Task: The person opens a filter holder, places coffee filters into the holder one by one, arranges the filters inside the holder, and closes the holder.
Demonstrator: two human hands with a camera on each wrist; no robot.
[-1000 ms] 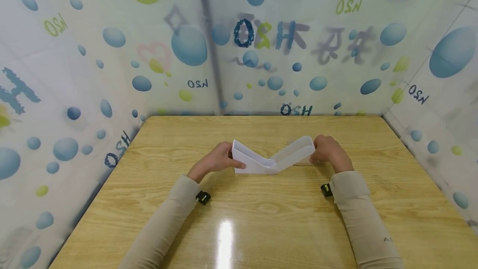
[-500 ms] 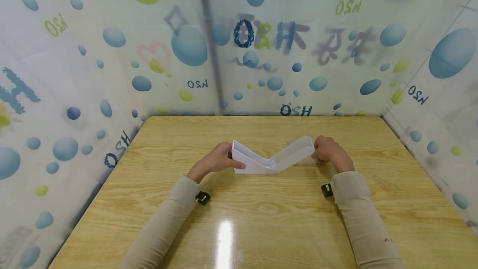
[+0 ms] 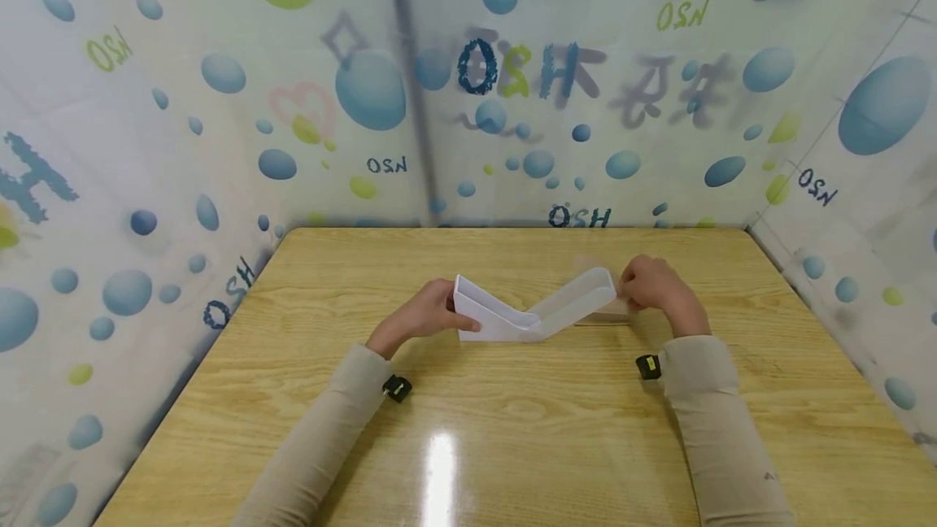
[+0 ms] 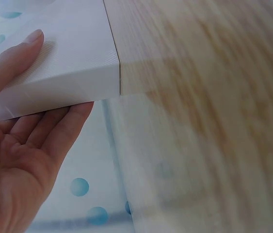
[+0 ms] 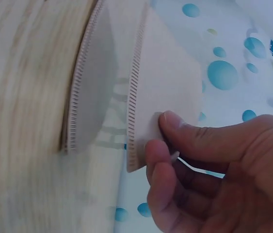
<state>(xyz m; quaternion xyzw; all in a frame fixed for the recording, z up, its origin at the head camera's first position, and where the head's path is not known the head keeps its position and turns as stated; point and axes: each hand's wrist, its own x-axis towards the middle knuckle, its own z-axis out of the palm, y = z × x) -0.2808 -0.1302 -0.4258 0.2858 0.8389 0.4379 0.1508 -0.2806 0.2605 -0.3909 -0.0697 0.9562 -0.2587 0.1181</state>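
Observation:
A white box (image 3: 486, 324) with a raised translucent lid (image 3: 574, 303) lies on the table. My left hand (image 3: 423, 314) grips its left end, and the left wrist view shows the thumb on one white face and the fingers below another. Beyond the lid, my right hand (image 3: 655, 285) pinches a tan paper coffee filter (image 5: 163, 82) with a crimped edge between thumb and fingers. More filter paper (image 5: 90, 92), also crimped along the edge, lies on the table beside it, partly hidden by the lid in the head view.
The wooden table (image 3: 512, 429) meets a patterned wall covering (image 3: 505, 145) at the back, and similar covering hangs at both sides. A small black device (image 3: 398, 388) sits at the left wrist, another black device (image 3: 648, 367) at the right.
My right hand has moved up and to the right, away from the lid, raising a coffee filter. The left hand and the white box have stayed in place.

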